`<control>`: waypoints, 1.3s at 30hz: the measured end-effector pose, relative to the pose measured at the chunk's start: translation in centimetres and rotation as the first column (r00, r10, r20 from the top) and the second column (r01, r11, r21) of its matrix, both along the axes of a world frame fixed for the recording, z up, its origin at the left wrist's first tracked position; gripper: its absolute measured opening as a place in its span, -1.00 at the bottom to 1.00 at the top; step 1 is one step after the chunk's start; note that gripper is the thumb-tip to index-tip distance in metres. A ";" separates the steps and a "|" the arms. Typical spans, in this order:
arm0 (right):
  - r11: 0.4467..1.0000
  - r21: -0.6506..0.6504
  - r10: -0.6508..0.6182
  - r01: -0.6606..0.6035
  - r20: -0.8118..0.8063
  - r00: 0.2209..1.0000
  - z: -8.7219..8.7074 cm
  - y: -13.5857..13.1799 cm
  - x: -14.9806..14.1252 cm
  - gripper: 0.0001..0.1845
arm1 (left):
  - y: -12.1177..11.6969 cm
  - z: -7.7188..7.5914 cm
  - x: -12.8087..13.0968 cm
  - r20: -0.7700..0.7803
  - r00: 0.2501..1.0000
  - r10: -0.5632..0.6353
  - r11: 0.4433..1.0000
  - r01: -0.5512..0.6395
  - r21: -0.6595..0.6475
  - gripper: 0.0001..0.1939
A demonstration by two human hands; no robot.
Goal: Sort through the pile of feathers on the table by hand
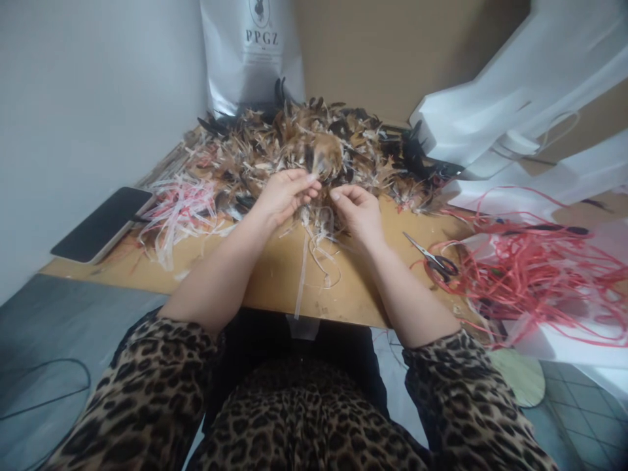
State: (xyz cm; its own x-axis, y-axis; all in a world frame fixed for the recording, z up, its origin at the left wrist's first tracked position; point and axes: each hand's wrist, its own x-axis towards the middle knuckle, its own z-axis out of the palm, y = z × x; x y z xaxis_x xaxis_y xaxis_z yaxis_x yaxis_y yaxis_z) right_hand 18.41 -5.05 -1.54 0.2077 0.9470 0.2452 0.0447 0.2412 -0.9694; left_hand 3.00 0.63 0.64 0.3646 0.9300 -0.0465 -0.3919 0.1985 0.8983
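Note:
My left hand (290,195) pinches a small bunch of brown feathers (328,154) by its pale base, the fluffy tips pointing up and away. Close beside it on the right is my right hand (359,210), thumb and forefinger pressed together; what lies between them, if anything, is too small to make out. Just beyond both hands spreads a large heap of brown and black feathers (275,140). Below my hands, white strings (318,252) and a thin clear strip (302,278) trail over the table toward its front edge.
On the table (353,288), a dark-screened tablet or phone (103,224) and pink-white ribbon strips (181,203) lie left. Scissors (434,256) and tangled red ribbon (534,275) are right. A white printed bag (252,59) stands behind the heap; white packaging (495,111) leans at right.

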 end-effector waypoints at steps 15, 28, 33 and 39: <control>0.913 -0.017 0.097 -0.408 0.979 0.177 -2.0 -1.2 -5.4 -0.70 | 1.0 -0.1 -0.7 0.031 0.993 0.111 0.993 -0.112 0.034 -0.80; 0.996 0.036 0.086 -0.083 -0.088 0.992 -0.2 1.0 -0.3 -0.81 | 1.0 -0.2 -0.7 0.096 0.991 0.095 0.995 -0.091 -0.044 -0.84; 0.998 0.005 0.059 -0.063 -0.392 0.918 1.1 1.4 1.6 -0.70 | 0.8 -0.2 -0.6 0.124 0.991 -0.045 0.993 0.059 -0.105 -0.92; 1.000 0.022 0.019 -0.010 -0.486 0.874 1.0 1.2 0.8 -0.76 | 0.2 -0.4 -0.2 0.180 0.976 -0.121 0.973 0.153 -0.172 -0.90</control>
